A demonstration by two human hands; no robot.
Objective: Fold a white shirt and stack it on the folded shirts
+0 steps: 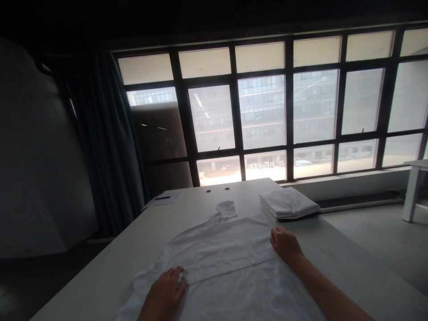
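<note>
A white shirt lies spread over the white table, its collar toward the far end and a seam running across it. On the near left part of the shirt is my left hand, fingers bent and thumb close to them, with a bit of the white cloth showing between. My right hand is closed around the shirt's right edge near the shoulder. The near end of the shirt runs out of the bottom of the view.
A folded stack of white cloth sits at the table's far right edge. Papers with a dark pen lie at the far left. Two round cable holes mark the far end. A curtain hangs left of the windows; another white table stands right.
</note>
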